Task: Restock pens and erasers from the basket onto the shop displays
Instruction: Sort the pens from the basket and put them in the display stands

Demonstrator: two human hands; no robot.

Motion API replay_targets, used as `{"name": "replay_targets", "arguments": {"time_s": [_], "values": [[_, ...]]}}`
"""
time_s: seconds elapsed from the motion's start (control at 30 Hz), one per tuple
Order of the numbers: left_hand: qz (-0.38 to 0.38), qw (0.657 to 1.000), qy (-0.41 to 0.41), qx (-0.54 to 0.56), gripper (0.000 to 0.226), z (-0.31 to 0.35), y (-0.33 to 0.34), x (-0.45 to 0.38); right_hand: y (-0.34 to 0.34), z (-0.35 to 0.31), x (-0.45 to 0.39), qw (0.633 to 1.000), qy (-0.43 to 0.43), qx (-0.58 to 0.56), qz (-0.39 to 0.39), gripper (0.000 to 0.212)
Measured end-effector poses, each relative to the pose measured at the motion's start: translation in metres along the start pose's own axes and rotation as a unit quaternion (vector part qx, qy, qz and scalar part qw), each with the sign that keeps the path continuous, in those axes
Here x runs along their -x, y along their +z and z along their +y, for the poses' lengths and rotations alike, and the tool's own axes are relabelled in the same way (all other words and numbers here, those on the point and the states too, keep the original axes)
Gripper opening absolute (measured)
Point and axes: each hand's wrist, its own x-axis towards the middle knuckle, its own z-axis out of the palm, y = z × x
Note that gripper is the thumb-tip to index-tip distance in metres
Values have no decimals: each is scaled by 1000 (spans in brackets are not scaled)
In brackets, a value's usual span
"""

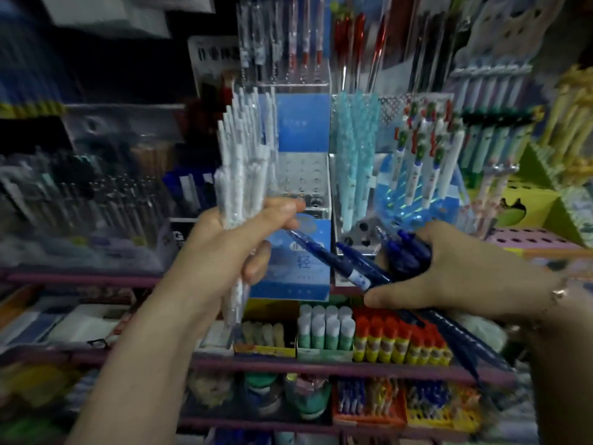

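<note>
The shelves (pixel 288 367) filled the view, tiered and crowded with stationery. On the upper tier stood a clear acrylic pen display (pixel 305 175) with a blue card back, its holes mostly unfilled. The left hand (pixel 231 252) was raised in front of that display, its grip curled round an upright bundle of white pens (pixel 244 162). To the right, lower, the right hand (pixel 449 277) had its grip wrapped round a bunch of dark blue pens (pixel 362 268), their ends pointing left toward the display. Below them stood rows of glue sticks (pixel 324 326).
</note>
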Motion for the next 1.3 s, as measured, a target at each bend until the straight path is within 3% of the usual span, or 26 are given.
{"name": "replay_targets", "arguments": {"time_s": [0.1, 0.23, 0.3, 0.4, 0.5, 0.57, 0.7, 0.83, 0.9, 0.97, 1.07, 1.2, 1.3], "values": [[-48, 995, -46, -80, 35, 4, -6, 6, 4, -19, -11, 998, -8, 61, -18, 38], [3, 990, -74, -117, 17, 2, -19, 9, 14, -34, -19, 997, -20, 77, -2, 44], [48, 994, -74, -63, 14, 1, -28, 11, 15, -31, -20, 996, -44, -7, 83, 49], [171, 978, -67, 102, 20, 3, -40, 19, 13, -19, -19, 934, -115, -198, 272, 33], [177, 928, -94, 314, 12, 7, -31, 21, 29, -19, -21, 903, -158, -288, 279, 12], [165, 907, -145, 359, 14, 4, -13, 12, 50, -28, -28, 905, -170, -303, 247, 4], [155, 913, -196, 322, 8, -1, 16, 5, 77, -43, -44, 876, -186, -358, 264, 15], [100, 954, -211, 188, 28, -16, 16, -9, 78, -47, -45, 862, -173, -384, 280, 30], [102, 962, -204, 149, 34, -25, 16, -5, 77, -51, -44, 861, -175, -379, 291, 27], [109, 957, -191, 188, 33, -28, 20, 6, 76, -57, -43, 861, -181, -362, 308, 17], [104, 951, -225, 186, 32, -26, 26, 3, 75, -62, -47, 852, -179, -340, 355, 21], [19, 977, -203, 59, 19, -20, 14, 4, 68, -61, -52, 856, -161, -312, 379, 22], [-9, 984, -148, 95, 22, -9, 5, 8, 59, -58, -51, 874, -126, -303, 358, 13]]}}
